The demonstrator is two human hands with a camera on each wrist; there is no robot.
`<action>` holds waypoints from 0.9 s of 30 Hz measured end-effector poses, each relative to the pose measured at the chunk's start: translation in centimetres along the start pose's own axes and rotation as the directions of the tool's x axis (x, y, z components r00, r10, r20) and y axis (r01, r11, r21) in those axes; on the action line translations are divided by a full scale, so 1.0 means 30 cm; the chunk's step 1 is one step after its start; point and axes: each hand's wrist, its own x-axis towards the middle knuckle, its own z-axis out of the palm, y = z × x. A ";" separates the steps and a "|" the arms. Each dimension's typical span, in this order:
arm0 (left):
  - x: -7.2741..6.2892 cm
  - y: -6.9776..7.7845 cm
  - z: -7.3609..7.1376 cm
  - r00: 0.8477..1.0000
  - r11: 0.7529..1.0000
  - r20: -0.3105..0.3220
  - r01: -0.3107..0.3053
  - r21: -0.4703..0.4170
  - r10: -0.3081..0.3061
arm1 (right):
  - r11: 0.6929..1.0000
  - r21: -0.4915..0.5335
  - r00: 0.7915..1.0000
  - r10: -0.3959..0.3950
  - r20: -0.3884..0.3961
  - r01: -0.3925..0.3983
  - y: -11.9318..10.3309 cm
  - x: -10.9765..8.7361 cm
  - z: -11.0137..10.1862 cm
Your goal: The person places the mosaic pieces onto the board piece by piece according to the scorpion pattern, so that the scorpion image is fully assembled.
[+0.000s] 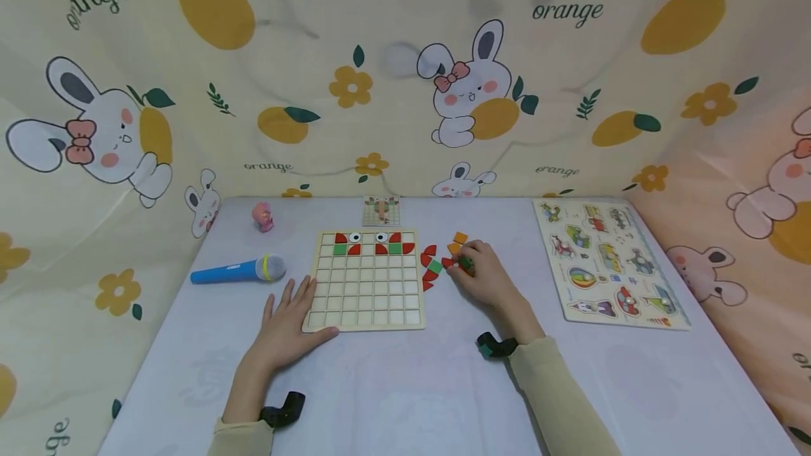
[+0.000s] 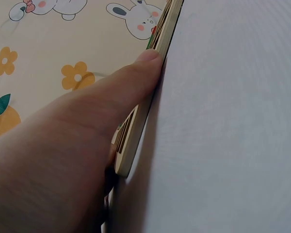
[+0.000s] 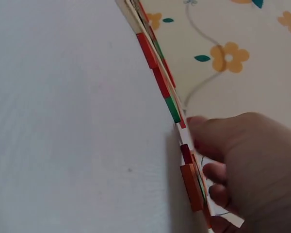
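Note:
A pale gridded wooden board (image 1: 364,294) lies on the table, with red, green and white-eyed tiles along its top rows. My left hand (image 1: 283,329) rests at its lower left corner, fingers spread along the left side. In the left wrist view the thumb (image 2: 131,80) lies against the board's edge (image 2: 131,138). To the right of the board, my right hand (image 1: 486,276) is bent down among loose tiles, thumb and forefinger around a dark green tile (image 1: 467,264). Near its fingertips are a lighter green tile (image 1: 435,266), red quarter-round tiles (image 1: 431,276) and orange tiles (image 1: 460,237).
A small picture card (image 1: 381,211) lies behind the board. At left are a blue toy microphone (image 1: 231,272) and a pink figurine (image 1: 262,217). A picture puzzle board (image 1: 608,266) occupies the right side. A printed cloth (image 1: 380,132) hangs behind the table.

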 end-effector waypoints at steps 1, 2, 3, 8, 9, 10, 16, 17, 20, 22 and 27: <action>0.000 0.001 0.001 1.000 1.000 -0.002 -0.002 -0.003 0.002 | 1.000 0.008 1.000 0.002 0.003 -0.002 -0.005 0.000 -0.004; 0.001 0.000 0.003 1.000 1.000 -0.003 -0.002 -0.003 0.002 | 1.000 0.019 1.000 0.000 0.002 0.000 -0.010 0.002 -0.007; 0.002 -0.001 0.004 1.000 1.000 -0.005 -0.004 -0.002 0.004 | 1.000 0.029 1.000 -0.004 0.003 0.004 -0.017 0.005 -0.010; 0.005 -0.004 0.005 1.000 1.000 -0.014 -0.011 0.002 0.011 | 0.997 0.065 0.999 -0.047 0.026 0.045 -0.074 0.043 0.001; 0.005 -0.005 0.005 1.000 1.000 -0.014 -0.010 0.003 0.010 | 0.996 0.069 0.998 -0.059 0.035 0.056 -0.091 0.056 0.006; 0.005 -0.006 0.006 1.000 1.000 -0.016 -0.009 0.002 0.009 | 0.995 0.066 0.996 -0.073 0.043 0.070 -0.107 0.072 0.014; 0.003 -0.010 0.009 1.000 1.000 -0.012 -0.004 -0.002 0.004 | 0.985 0.057 0.983 -0.165 0.078 0.161 -0.219 0.167 0.074; 0.003 -0.010 0.010 1.000 1.000 -0.009 -0.003 -0.002 0.002 | 0.984 0.060 0.982 -0.171 0.085 0.166 -0.238 0.180 0.088; 0.001 -0.007 0.010 1.000 1.000 -0.004 -0.002 -0.008 0.002 | 0.982 0.060 0.978 -0.184 0.101 0.178 -0.294 0.212 0.136; 0.002 -0.008 0.010 1.000 1.000 0.000 -0.003 -0.005 0.003 | 0.980 0.062 0.974 -0.196 0.110 0.191 -0.335 0.231 0.168; 0.008 -0.012 0.008 1.000 1.000 0.000 -0.008 0.009 0.008 | 0.974 0.040 0.966 -0.225 0.130 0.222 -0.432 0.277 0.247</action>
